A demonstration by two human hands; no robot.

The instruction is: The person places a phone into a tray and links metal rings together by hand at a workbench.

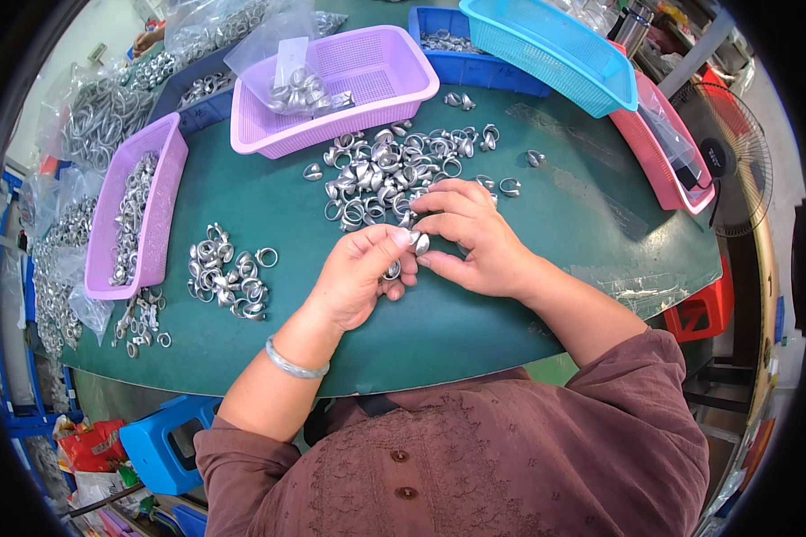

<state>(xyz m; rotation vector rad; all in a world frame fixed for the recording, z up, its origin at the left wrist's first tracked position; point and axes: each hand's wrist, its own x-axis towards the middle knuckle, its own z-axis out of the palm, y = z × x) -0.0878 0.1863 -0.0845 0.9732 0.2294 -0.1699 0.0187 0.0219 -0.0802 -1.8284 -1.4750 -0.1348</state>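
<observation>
Over the front of the ring pile, my left hand (354,277) is closed, with its thumb and fingers pinching a silvery metal ring (420,242). A second ring (392,269) shows between the lower fingers of that hand. My right hand (479,237) meets it from the right, with curled fingers and the thumb tip against the same ring; its fingertips are partly hidden. Just beyond both hands spreads a heap of similar rings (385,170) on the green tabletop (510,331). To the left of my left hand lies a smaller group of rings (228,277).
Behind the heap stands a purple basket (251,134) with a bag of rings in it. Another purple basket (172,197) is at the left. A turquoise basket (555,54), a pink basket (658,170) and a fan (734,161) stand at the right. Blue bins line the back.
</observation>
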